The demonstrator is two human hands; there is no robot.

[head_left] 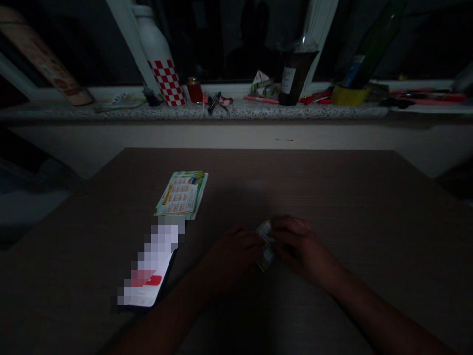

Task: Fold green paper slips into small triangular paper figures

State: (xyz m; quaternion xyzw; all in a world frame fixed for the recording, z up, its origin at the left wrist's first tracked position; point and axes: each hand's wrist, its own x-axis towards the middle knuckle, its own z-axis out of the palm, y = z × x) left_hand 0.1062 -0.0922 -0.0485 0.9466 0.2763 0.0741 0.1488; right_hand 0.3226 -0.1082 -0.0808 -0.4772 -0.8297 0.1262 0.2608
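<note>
Broad table (343, 192) in dim brown, with fine wood grain and a straight far edge. Slants outward along both sides toward the viewer. Carries, left of the middle, a slightly fanned stack of printed cards (179, 195), green-edged with rows of red print. Bears a phone (148, 296) just nearer, set aslant, with bright screen largely pixelated and upper end close to the stack. Includes, near the middle, a small printed paper (265, 257), partly covered; too dark to tell whether resting flat or raised.
</note>
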